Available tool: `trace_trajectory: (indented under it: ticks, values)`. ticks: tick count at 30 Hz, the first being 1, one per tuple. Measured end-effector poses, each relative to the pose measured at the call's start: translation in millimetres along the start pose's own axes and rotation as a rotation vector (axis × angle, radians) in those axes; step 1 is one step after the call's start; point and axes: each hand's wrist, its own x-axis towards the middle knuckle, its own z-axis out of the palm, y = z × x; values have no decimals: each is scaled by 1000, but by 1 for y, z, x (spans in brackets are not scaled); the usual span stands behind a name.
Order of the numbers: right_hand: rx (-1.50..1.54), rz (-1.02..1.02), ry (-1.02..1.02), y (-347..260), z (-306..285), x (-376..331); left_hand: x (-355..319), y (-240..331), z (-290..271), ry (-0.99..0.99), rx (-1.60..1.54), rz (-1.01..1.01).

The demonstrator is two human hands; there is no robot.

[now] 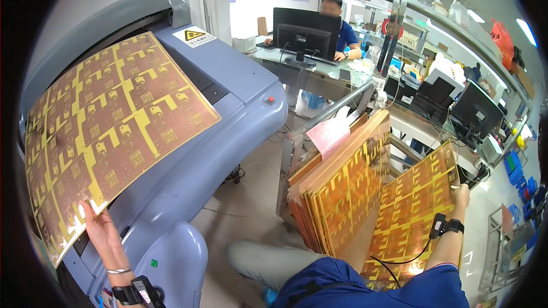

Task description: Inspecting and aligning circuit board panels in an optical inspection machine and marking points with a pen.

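Note:
A large copper-and-yellow printed circuit board panel (123,102) lies tilted on the blue-grey machine (228,88) at left. My left hand (101,229) grips its near edge, thumb on top and fingers partly hidden beneath. At right, my right hand (460,197) is closed at the upper right edge of a second circuit board panel (414,199), which leans at a slant. A small whitish tip shows by those fingers; I cannot make out what it is. Between the two panels stands a thick stack of similar panels (337,205) on edge, a pink sheet (330,137) lying against its far end.
A metal rack frame (331,108) surrounds the stack. A red button (270,100) and a warning label (194,36) are on the machine. Beyond, a person (347,37) sits at a desk behind a monitor (305,31). More monitors (476,111) and shelves line the right.

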Motion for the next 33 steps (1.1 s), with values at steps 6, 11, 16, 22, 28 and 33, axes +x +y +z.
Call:
trace_trajectory:
  ticks: [6,11,16,22,28,33]
  values:
    - [-38,80,-138,-12,38,29,4,-6,-9,16,37,-49]
    - [-41,47,-206,-24,60,57,6,-10,-12,-1,1,-84]
    - [216,279,-358,-94,111,42,7,14,4,22,93,-44]
    - [123,35,-551,-157,138,87,11,11,7,53,118,-112]
    - [10,-392,-735,-329,16,74,8,-64,15,75,-64,-142]
    - [776,-1326,-916,-502,-122,-168,10,-74,19,147,-95,-130]
